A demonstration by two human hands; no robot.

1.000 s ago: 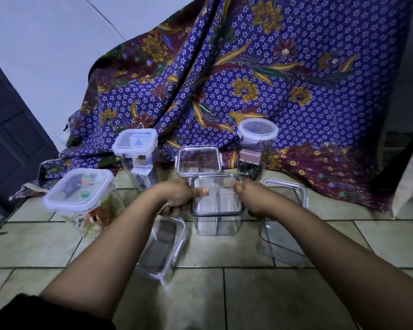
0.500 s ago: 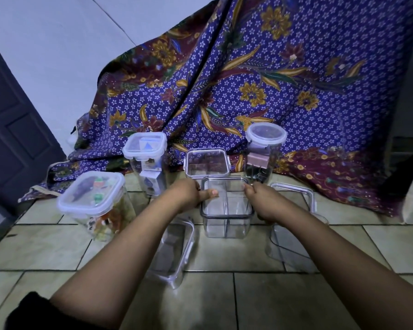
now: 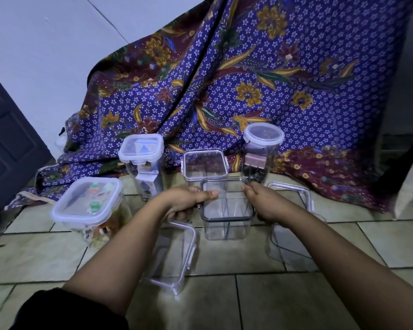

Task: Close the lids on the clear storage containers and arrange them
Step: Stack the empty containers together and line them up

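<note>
Starting at the left, a squat container [image 3: 86,207] with a white clip lid stands closed on the tiled floor [image 3: 248,306], with coloured bits inside. Behind it and a little to the right is a taller lidded container [image 3: 141,151], set against the patterned cloth [image 3: 272,79].

Next comes the left hand [image 3: 185,202]. Its thumb lies along the top edge of the dark-rimmed container [image 3: 227,208] and its fingers curl down that container's left side. Below the left forearm a clear empty container [image 3: 173,256] lies tipped on its side, apart from the rest.

The dark-rimmed container stands upright in the middle, gripped between both hands, with dividers showing through its top. Just behind it is a clear-lidded container [image 3: 204,164]. The right hand [image 3: 264,204] grips the dark rim's right side, fingers curled over the edge. Behind that hand stands a round-lidded jar [image 3: 264,139], closed. Farthest right is a large clear container [image 3: 293,244] — whether its lid is seated I cannot tell.

The step in hand looks like seating this middle lid. Both hands are placed to squeeze the rim down evenly. The next move probably calls for firm, level pressure on both sides, so the lid does not rock up at one edge — then the tipped and right-hand containers remain.
</note>
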